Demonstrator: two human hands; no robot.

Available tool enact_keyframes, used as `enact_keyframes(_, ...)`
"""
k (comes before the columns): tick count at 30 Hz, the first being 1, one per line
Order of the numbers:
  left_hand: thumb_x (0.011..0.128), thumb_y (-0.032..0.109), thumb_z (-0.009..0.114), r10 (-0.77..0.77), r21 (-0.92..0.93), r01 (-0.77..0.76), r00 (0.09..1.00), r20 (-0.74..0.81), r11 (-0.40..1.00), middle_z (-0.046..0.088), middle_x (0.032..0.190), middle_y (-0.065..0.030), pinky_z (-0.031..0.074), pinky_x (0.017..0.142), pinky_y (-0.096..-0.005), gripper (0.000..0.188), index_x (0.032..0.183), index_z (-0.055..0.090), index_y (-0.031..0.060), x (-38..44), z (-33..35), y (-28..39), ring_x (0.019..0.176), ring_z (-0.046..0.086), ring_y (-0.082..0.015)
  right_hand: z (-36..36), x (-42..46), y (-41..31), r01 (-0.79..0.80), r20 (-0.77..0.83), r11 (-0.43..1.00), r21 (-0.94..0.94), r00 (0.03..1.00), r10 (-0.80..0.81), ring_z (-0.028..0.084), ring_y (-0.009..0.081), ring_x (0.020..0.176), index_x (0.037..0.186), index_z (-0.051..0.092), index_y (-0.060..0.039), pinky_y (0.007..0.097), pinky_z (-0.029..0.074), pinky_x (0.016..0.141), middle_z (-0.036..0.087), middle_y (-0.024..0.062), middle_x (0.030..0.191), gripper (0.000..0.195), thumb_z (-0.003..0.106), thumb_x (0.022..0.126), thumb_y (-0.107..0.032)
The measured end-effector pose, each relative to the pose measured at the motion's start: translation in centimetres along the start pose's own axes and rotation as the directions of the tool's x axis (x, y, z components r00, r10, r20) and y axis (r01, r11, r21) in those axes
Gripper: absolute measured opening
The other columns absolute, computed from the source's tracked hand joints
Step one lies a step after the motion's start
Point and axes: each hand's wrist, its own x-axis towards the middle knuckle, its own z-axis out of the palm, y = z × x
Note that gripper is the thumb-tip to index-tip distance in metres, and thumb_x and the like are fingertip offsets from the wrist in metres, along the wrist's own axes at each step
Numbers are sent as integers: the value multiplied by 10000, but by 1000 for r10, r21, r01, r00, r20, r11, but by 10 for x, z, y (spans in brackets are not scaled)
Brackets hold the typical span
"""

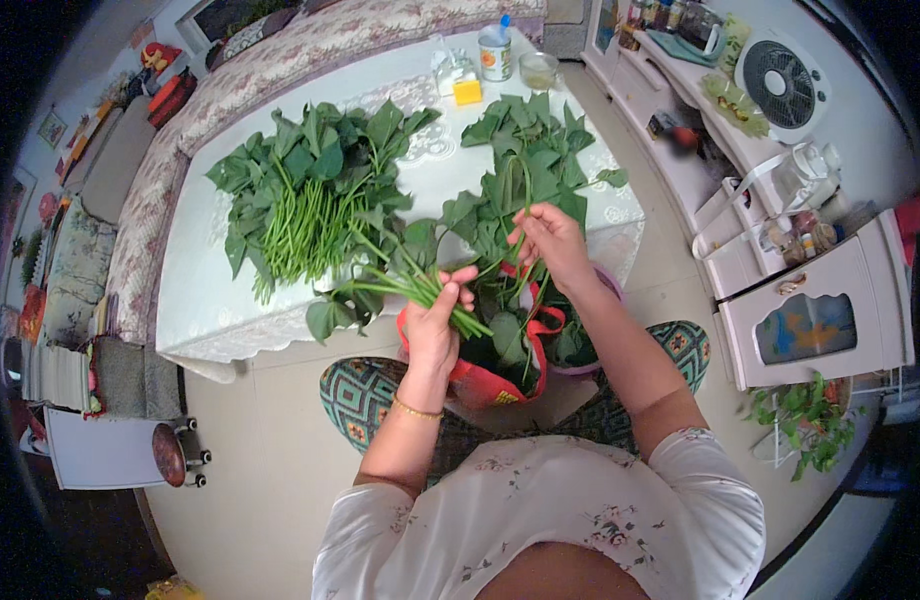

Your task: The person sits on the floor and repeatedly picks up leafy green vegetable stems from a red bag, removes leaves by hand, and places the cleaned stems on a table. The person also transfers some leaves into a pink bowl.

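My left hand (433,321) grips a small bunch of green leafy stems (404,285), whose cut ends point towards me. In my right hand (551,246) a long vine stem (527,180) is pinched between thumb and fingers. A red bag (497,386) holding leaves stands between my knees, below both hands. Beside it, partly behind my right forearm, is a pinkish-purple basin (606,281) with more greens. On the table, a large pile of leafy greens (310,217) lies to the left, its stems lined up. A looser heap of leafy vines (539,150) lies to the right.
The table (197,300) wears a white lace cloth. At its far end stand a can (495,56), a yellow box (467,92) and a glass bowl (538,73). A floral-covered sofa (149,195) runs along the left and far sides. A pink cabinet (805,322) stands right.
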Motion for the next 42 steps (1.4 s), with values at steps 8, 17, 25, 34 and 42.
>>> enact_keyframes(8,789,-8,551,-68,94,64,997,38,993,577,816,-75,455,579,-232,134,905,491,22,7,6,-11,634,551,-133,41,-17,10,251,255,869,-427,955,-151,524,92,720,870,587,14,229,438,631,515,29,747,135,534,819,-99)
enact_keyframes(17,794,-39,521,-8,-27,9,1000,8,1000,592,873,-138,464,609,-250,125,892,486,32,5,-4,2,644,539,-141,36,-46,-7,503,484,537,-677,854,-189,575,304,701,815,579,-60,422,438,632,591,119,730,173,523,771,-218)
enact_keyframes(25,802,84,569,-49,-245,61,997,57,968,569,852,-91,463,755,-369,156,932,485,66,2,-2,14,696,526,-190,32,-68,14,457,400,269,-848,884,-240,547,283,635,682,508,-62,398,424,587,536,99,629,63,529,695,-121)
enact_keyframes(34,825,169,561,23,-283,40,976,215,958,424,643,-5,399,659,-346,168,948,490,80,-13,-3,8,596,410,-145,-5,-77,46,-19,-198,995,-96,980,0,525,182,504,733,505,-42,329,395,438,505,42,555,82,475,760,-113)
enact_keyframes(42,811,79,559,-21,237,-34,974,224,971,524,719,-42,407,650,-301,144,928,496,22,-14,-14,0,651,482,-146,-47,-105,84,110,-11,495,-862,972,-235,507,356,903,1048,527,-30,416,402,806,572,168,947,364,566,752,-240)
